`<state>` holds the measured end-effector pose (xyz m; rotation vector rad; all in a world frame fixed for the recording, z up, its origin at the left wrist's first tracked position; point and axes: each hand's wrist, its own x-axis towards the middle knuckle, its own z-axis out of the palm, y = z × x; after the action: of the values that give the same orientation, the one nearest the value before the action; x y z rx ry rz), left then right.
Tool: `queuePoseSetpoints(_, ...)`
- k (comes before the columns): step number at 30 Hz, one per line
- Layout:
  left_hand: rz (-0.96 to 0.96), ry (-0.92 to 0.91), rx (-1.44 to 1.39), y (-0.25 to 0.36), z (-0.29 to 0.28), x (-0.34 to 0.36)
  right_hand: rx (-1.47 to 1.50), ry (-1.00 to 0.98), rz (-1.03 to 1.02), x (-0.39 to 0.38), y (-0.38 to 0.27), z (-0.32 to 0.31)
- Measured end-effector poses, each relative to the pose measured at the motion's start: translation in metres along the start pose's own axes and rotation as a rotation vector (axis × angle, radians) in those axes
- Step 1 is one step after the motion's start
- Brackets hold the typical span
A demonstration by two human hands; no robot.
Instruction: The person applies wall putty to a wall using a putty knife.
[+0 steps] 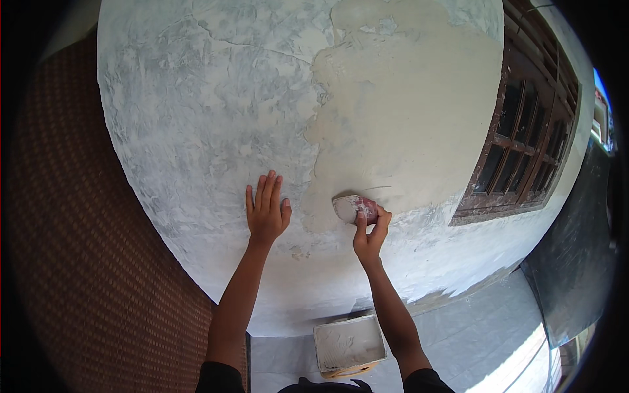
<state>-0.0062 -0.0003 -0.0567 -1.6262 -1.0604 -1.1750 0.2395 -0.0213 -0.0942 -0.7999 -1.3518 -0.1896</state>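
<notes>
My left hand (265,209) lies flat on the rough grey-white wall (216,98), fingers together and pointing up, holding nothing. My right hand (370,232) grips a small reddish spreading tool (354,208) smeared with pale plaster and presses it against the wall at the lower edge of a smooth cream patch of fresh plaster (406,118). The two hands are about a hand's width apart at the same height. Both forearms rise from the lower edge of the picture.
A square tub (348,344) of whitish plaster sits on the grey tiled floor (472,334) below my arms. A brown wooden window frame (524,144) is set in the wall at right. A woven brown panel (85,262) stands at left. A dark sheet (576,262) lies at far right.
</notes>
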Motion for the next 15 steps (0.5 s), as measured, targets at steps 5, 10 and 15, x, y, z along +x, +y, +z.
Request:
queuePoseSetpoints(5,0.012,0.016,0.021,-0.001,-0.002,-0.001,0.496,0.582,0.555,0.025,0.008,-0.011)
queuePoseSetpoints(10,-0.028,0.043,-0.008,0.003,-0.001,0.001,0.084,0.11,0.166,0.013,0.017,-0.011)
queuePoseSetpoints(15,-0.025,0.047,0.008,0.002,-0.001,0.001,0.496,0.588,0.6,0.04,0.014,-0.027)
